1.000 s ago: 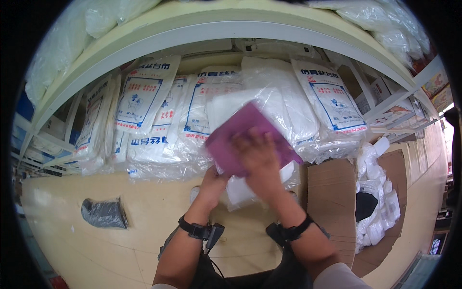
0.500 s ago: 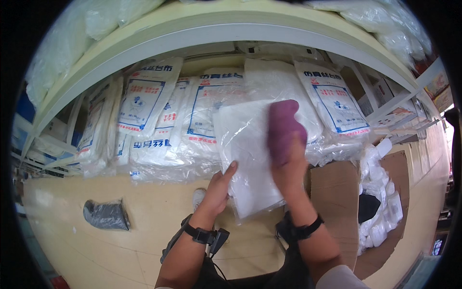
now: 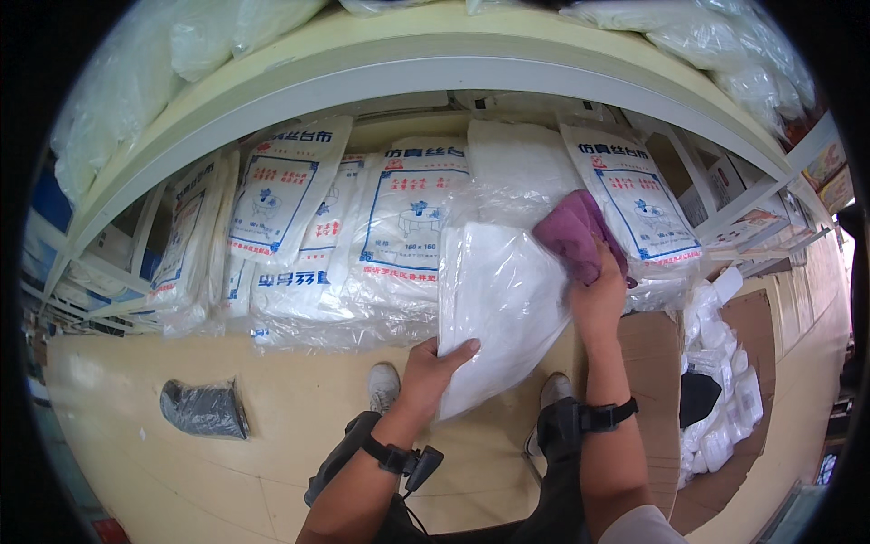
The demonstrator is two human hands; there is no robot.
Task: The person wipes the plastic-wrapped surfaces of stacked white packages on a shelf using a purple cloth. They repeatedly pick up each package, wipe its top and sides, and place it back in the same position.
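Observation:
My left hand (image 3: 432, 374) grips a flat white package in clear plastic (image 3: 494, 308) by its lower left edge, thumb on top. The package is held out in front of the shelf, tilted a little. In my right hand (image 3: 600, 286) is a bunched purple cloth (image 3: 580, 238), which lies against the package's upper right corner. Behind them on the shelf are several white plastic packs with blue and red print, one (image 3: 412, 213) just left of the held package and another (image 3: 639, 199) to the right of the cloth.
A pale shelf board (image 3: 435, 77) curves overhead with clear plastic bags (image 3: 725, 54) on it. Right of my legs stands an open cardboard box (image 3: 639, 363) beside white plastic-wrapped bundles (image 3: 725, 399). A dark wrapped pack (image 3: 204, 408) lies on the floor at left.
The purple cloth has moved right and slightly down with my right hand. The white package has shifted right and lower, and now leans more to the right.

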